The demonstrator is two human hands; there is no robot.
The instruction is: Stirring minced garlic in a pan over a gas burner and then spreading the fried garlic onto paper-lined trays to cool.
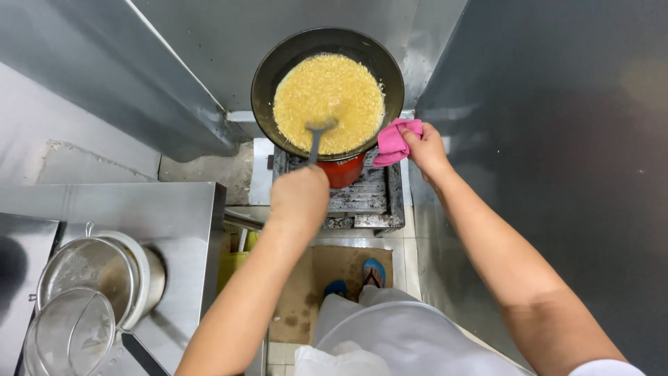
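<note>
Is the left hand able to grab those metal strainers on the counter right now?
Probably not right away. The left hand is gripping the ladle in the wok. The strainers sit down to the left with nothing blocking them, so it would have to let go first.

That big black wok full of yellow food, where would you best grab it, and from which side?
Grip the wok by its near right rim, coming in from the right. No handle shows, and the pan sits on the burner, so the rim is likely hot. The right hand already pinches that edge through a folded pink cloth, while the left hand holds the ladle.
</note>
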